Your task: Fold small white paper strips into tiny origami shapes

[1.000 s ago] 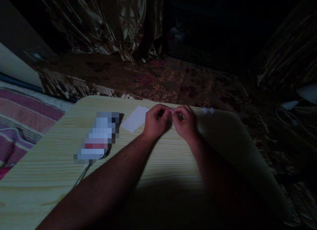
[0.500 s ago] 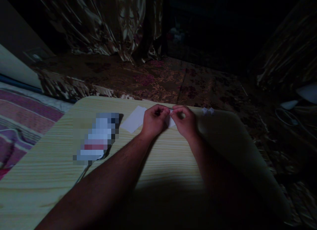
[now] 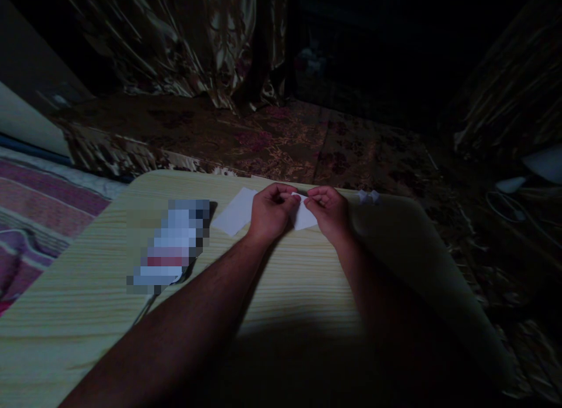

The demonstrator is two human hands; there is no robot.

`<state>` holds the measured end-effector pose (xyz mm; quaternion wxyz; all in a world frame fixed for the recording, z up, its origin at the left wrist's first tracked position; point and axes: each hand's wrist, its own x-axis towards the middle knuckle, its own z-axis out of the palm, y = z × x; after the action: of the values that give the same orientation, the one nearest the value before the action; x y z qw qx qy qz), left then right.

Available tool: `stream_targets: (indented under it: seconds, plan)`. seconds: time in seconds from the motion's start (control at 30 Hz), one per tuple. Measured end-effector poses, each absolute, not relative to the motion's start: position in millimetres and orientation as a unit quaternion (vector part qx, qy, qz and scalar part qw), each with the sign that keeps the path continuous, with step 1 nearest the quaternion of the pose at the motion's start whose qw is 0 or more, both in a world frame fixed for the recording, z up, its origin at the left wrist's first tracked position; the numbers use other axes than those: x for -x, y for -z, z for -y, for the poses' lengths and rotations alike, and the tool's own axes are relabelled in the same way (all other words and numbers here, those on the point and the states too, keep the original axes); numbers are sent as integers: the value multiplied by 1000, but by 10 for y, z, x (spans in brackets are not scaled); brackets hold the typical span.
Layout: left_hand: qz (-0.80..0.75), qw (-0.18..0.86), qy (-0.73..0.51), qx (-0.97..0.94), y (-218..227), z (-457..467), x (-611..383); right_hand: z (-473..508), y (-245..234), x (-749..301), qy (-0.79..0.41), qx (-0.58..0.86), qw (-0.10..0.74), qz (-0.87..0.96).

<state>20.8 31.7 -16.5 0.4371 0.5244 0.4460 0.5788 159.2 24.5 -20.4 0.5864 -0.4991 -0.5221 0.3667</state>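
Dim wooden table (image 3: 290, 285); left hand (image 3: 268, 213), right hand (image 3: 330, 213), both grips pinching white paper (image 3: 304, 220) between them

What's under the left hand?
A white sheet on the table runs under the left hand; its right end is covered. It and the right hand pinch a paper scrap.

I see a wooden table (image 3: 285, 291), a pixelated object (image 3: 169, 247) on its left side, two tiny white bits (image 3: 369, 196) at its far edge, a gold curtain (image 3: 197, 39), floral carpet (image 3: 285, 141) and a striped blanket (image 3: 39, 209) on the left.
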Motion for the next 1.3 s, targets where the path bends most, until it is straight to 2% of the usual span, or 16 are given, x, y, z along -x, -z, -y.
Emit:
stream_targets:
  seconds: [0.23, 0.93, 1.3]
  plan:
    - [-449, 444, -593, -500, 153, -319, -208, -237, 197, -1610, -418, 496, 561, 514]
    - [-453, 446, -584, -505, 152, -322, -202, -219, 173, -1607, -390, 515, 557, 522]
    - [-452, 454, -591, -490, 157, -329, -198, -226, 200, -1603, -420, 500, 553, 517]
